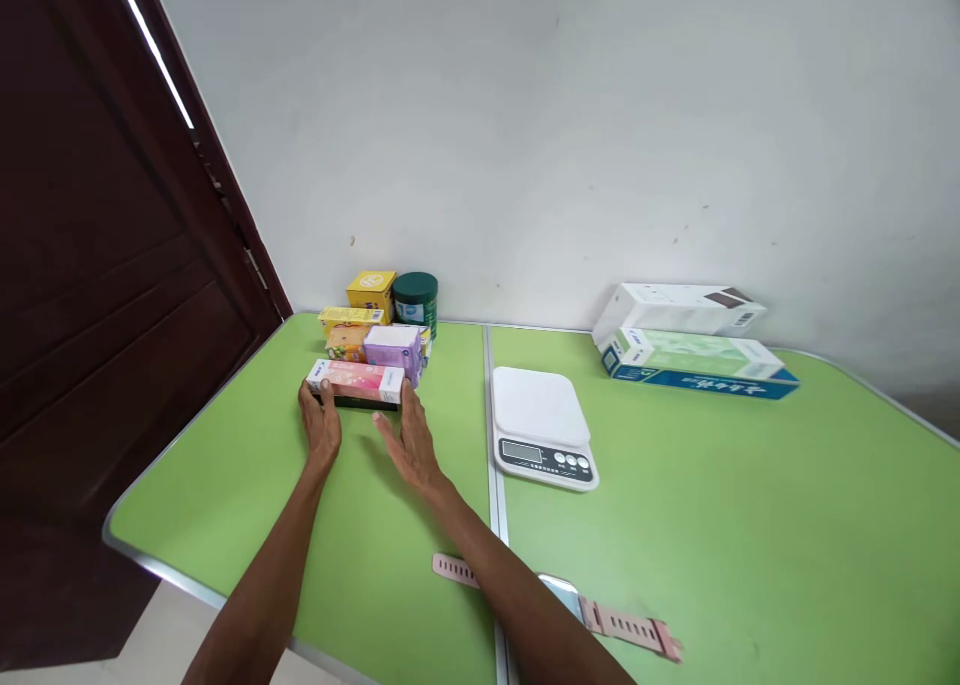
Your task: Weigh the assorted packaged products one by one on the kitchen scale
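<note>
A long pink and white box [358, 382] lies on the green table [712, 525] in front of a cluster of small boxes. My left hand [321, 422] touches its left end with fingers around the corner. My right hand [407, 443] rests against its right end, fingers stretched forward. Both hands flank the box without lifting it. Behind it sit a purple box [392, 347], an orange box [346, 343], a flat yellow box [351, 317], a yellow cube box [370, 291] and a dark green jar [415, 300].
A white kitchen scale [541, 425] stands right of the table's centre seam. Two stacked long boxes [686, 350] lie at the back right by the wall. A pink-strapped watch [592, 613] lies near the front edge under my right forearm. A dark door [97, 295] stands at left.
</note>
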{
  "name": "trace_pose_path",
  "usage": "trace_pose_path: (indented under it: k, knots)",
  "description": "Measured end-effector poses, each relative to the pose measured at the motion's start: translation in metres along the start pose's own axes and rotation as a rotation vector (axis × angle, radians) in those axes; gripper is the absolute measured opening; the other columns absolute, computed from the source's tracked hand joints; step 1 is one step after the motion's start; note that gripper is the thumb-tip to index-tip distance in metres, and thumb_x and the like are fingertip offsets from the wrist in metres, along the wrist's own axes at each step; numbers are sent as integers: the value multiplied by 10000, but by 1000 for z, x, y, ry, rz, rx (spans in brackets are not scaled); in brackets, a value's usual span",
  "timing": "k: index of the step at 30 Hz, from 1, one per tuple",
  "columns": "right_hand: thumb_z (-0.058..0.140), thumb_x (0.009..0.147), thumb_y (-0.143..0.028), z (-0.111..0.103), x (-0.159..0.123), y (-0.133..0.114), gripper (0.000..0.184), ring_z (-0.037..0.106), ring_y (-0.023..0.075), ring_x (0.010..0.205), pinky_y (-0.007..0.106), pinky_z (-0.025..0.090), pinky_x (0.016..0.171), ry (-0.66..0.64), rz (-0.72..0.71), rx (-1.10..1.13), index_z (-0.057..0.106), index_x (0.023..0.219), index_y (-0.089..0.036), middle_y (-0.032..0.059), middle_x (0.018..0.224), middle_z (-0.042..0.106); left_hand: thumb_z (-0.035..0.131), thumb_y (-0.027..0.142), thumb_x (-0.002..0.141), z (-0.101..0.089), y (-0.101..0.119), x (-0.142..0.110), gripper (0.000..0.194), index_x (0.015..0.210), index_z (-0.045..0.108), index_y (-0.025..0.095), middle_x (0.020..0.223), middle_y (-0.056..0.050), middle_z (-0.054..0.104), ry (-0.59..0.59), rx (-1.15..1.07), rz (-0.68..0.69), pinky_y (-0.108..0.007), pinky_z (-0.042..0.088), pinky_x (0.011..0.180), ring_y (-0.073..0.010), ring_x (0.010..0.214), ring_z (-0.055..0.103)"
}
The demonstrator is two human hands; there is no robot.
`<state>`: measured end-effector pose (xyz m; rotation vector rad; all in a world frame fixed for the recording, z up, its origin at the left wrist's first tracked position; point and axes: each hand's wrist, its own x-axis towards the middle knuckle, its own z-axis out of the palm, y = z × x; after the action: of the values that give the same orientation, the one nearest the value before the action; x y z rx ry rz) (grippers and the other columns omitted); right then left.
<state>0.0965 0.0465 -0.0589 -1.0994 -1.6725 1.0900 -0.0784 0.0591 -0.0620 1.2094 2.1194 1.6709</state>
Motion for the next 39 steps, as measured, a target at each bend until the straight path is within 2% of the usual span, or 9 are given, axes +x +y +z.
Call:
trace_pose_path:
  k: [3, 7, 10, 13, 16, 22, 30, 35, 39]
  knots:
    - [508, 932, -778, -3, -6, -7, 992, 92, 315, 1657, 568, 104, 1348, 23, 44, 60, 93, 1709, -321, -1, 1787, 152, 383, 636, 1024, -3, 9, -5, 666, 1426, 483, 114, 1489, -263, 554, 54, 63, 57, -523, 373, 1221, -353, 1431, 508]
    - [552, 947, -733, -15, -21, -26, 938, 77, 287, 1660, 601, 116, 1337, 58, 40, 141, 127, 1701, -372, -7, 1783, 174, 371, 684, 1012, -8, 26, -19, 721, 1468, 464, 133, 1495, -246, 556, 91, 72, 180, -523, 360, 1230, -358, 1431, 511]
    - [585, 925, -746, -40, -34, -41, 1008, 27, 302, 1663, 613, 80, 1335, 95, 47, 124, 86, 1710, -360, 7, 1792, 125, 333, 733, 1004, -8, 40, -39, 795, 1514, 432, 131, 1522, -243, 530, 58, -5, 242, -492, 370, 1234, -344, 1448, 502]
    - [596, 927, -730, -84, -48, -47, 1004, 35, 310, 1663, 625, 82, 1331, 180, 13, 82, 83, 1710, -368, 13, 1794, 117, 352, 763, 985, 1, 54, -67, 855, 1562, 391, 134, 1586, -237, 478, -91, -94, 292, -484, 340, 1263, -339, 1505, 449]
    - [583, 952, -693, -137, -65, -40, 907, 144, 324, 1648, 629, 119, 1322, 305, -31, 8, 175, 1699, -379, 37, 1763, 253, 400, 761, 972, 21, 66, -96, 864, 1597, 368, 164, 1630, -209, 447, -314, -151, 325, -511, 307, 1284, -343, 1545, 402]
    - [548, 950, -705, -212, -95, -12, 840, 343, 345, 1566, 599, 300, 1269, 498, 110, -122, 328, 1661, -317, 97, 1667, 440, 462, 680, 986, 72, 87, -139, 813, 1621, 341, 188, 1668, -186, 410, -590, -168, 353, -531, 255, 1307, -331, 1572, 358]
    - [533, 923, -759, -233, -101, 46, 801, 378, 376, 1558, 623, 263, 1297, 534, 197, -22, 504, 1568, -284, 105, 1623, 515, 429, 651, 1015, 84, 88, -144, 726, 1587, 403, 205, 1625, -180, 478, -662, -118, 321, -552, 243, 1306, -319, 1546, 411]
    - [472, 915, -811, -251, -93, 73, 792, 620, 368, 1361, 590, 496, 1162, 729, 221, 249, 626, 1408, -210, 180, 1445, 662, 393, 709, 1012, 82, 86, -135, 797, 1619, 335, 196, 1644, -201, 447, -648, -187, 182, -542, 315, 1283, -317, 1539, 434]
    - [512, 873, -848, -259, -95, 78, 793, 705, 351, 1222, 561, 554, 1092, 796, 182, 344, 704, 1227, -165, 210, 1284, 736, 369, 751, 999, 78, 86, -132, 832, 1612, 348, 189, 1650, -206, 437, -667, -184, 137, -518, 353, 1271, -320, 1531, 449]
